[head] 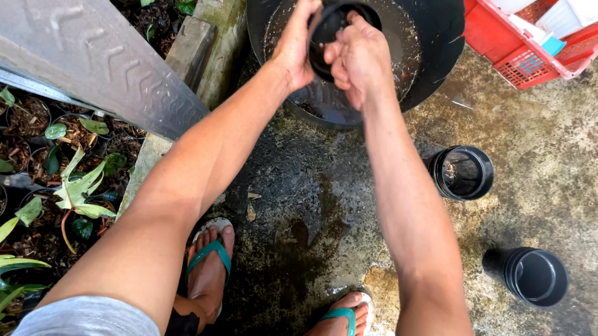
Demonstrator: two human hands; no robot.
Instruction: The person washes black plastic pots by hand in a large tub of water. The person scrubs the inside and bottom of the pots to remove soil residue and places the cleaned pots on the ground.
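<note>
Wet, stained concrete floor, outdoor nursery corner, puddled dark under the work.

Small black plastic pot: held up over the big black tub, mouth tilted toward the person. Both hands are on it. Left hand wraps the pot's left wall, fingers curled over the rim, a closed holding grip. Right hand clamps the right side, thumb at the rim, knuckles outward, also closed on the pot. Inside of the pot looks dark; whether soil remains there I cannot tell.

Tub below holds murky water with grit on the surface. Judgement: this looks like rinsing or scrubbing the pot over the tub. To do it well, keep the pot over the water so the runoff falls back in, turn it between the palms so each wall gets rubbed, and keep the hold firm, since wet plastic will be slippery.

Outward: two stacks of black pots lie on their sides on the concrete, one near the right forearm, another farther right. Red plastic crate stands beside the tub, white containers inside. Left of the person, a grey metal beam crosses above rows of potted seedlings behind a mossy concrete kerb. Feet in teal-strapped sandals, planted on the wet patch.
</note>
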